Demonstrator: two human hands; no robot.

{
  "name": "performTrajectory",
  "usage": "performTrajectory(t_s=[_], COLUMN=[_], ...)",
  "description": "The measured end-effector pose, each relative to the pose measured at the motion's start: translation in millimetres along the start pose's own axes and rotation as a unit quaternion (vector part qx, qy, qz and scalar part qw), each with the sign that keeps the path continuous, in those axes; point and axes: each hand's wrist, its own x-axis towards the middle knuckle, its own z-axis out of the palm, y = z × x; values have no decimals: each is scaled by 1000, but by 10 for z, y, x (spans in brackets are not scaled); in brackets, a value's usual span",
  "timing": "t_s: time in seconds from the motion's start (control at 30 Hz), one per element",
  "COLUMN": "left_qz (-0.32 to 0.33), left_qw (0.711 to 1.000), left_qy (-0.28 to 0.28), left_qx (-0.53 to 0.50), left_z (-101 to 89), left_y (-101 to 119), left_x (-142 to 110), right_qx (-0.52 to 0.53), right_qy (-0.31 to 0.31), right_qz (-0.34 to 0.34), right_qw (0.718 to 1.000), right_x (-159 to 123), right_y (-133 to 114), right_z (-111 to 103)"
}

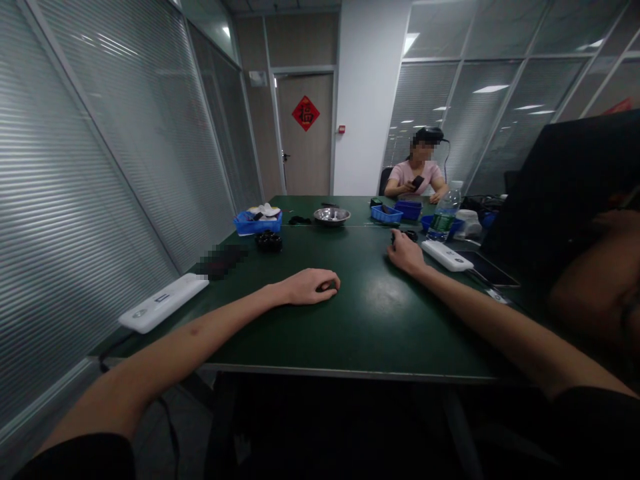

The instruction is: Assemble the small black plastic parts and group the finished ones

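Note:
My left hand [311, 287] rests on the dark green tabletop [310, 340], its fingers curled in toward the thumb. A dark gap shows between them, and I cannot make out whether anything is in it. Farther out on the right, my right hand [406, 253] has its fingers bent over a small black object [411, 235], mostly hidden behind the hand. Just right of that hand lies a white power-bank-like box [447, 256]. A black lumpy object [269, 241] sits apart on the left, beyond my left hand.
A steel bowl [332, 217] stands mid-table between a filled blue basket [258, 223] and smaller blue trays [386, 214]. A water bottle [445, 212] and a dark tablet [489, 268] are on the right. Another white box [164, 303] lies left. A person [419, 175] sits opposite; another arm [595, 280] is at right.

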Motion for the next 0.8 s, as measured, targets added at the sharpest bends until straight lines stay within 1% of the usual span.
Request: performTrajectory(t_s=[0.07, 0.13, 0.27, 0.4, 0.67, 0.73, 0.8], left_qz=[-1, -1, 1, 6, -5, -13, -27], left_qw=[1000, 1000, 1000, 1000, 1000, 1000, 999], left_qy=[-5, -8, -7, -7, -10, 0, 21], left_qx=[0, 1, 12, 17, 13, 11, 8], left_z=[3, 6, 6, -4, -16, -3, 16], left_y=[7, 12, 6, 8, 31, 5, -45], left_x=[2, 4, 7, 8, 2, 3, 3], right_qx=[-16, -26, -38, -43, -28, -14, 6], right_qy=[4, -2, -18, -24, -22, -22, -29], right_qz=[44, 70, 88, 96, 81, 58, 19], right_qw=[999, 997, 995, 994, 996, 998, 999], right_x=[89, 158, 225, 219, 139, 85, -5], right_y=[104, 170, 218, 206, 112, 52, -46], right_z=[12, 39, 90, 91, -24, -66, -96])
